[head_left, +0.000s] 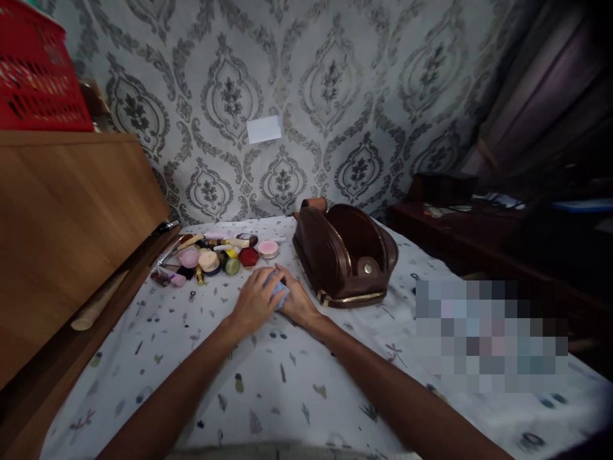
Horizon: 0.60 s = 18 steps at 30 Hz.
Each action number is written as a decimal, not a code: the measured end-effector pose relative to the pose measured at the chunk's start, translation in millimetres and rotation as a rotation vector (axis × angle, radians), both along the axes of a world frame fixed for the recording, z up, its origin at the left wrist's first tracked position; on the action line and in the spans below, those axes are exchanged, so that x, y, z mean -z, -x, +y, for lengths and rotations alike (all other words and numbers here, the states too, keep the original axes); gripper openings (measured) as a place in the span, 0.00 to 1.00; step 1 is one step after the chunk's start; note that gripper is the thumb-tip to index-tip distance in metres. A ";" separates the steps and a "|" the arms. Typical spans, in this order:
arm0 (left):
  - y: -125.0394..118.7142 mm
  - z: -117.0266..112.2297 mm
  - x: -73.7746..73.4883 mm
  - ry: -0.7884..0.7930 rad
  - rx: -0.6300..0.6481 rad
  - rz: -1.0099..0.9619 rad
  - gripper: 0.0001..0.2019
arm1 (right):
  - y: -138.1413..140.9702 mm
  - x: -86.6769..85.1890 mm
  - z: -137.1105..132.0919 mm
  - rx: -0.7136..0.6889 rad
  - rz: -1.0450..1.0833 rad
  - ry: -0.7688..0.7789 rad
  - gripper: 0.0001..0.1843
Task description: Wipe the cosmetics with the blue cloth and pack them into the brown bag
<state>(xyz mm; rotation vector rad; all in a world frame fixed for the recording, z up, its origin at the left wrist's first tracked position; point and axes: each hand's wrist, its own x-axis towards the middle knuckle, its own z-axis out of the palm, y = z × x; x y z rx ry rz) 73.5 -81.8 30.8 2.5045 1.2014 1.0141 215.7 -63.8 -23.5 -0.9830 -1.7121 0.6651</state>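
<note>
Both hands meet over the patterned white cloth, closed around a small light blue object whose kind I cannot make out. My left hand lies over its left side, fingers curled across it. From the right, my right hand cups it, its fingers partly hidden. Just right of the hands stands a brown toiletry bag, its top unzipped and gaping. To the left lie several cosmetics, among them a pink round compact, a dark red hexagonal case and a cream-lidded jar.
A wooden cabinet borders the left side, with a red plastic basket on top. Patterned wallpaper with a white switch plate rises behind. A dark table stands at right; a pixelated patch covers part of the cloth's right side.
</note>
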 end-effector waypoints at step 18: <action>40.2 45.1 29.8 0.635 -0.060 -0.712 0.23 | 9.9 -12.4 -15.0 -0.070 -0.026 -0.005 0.51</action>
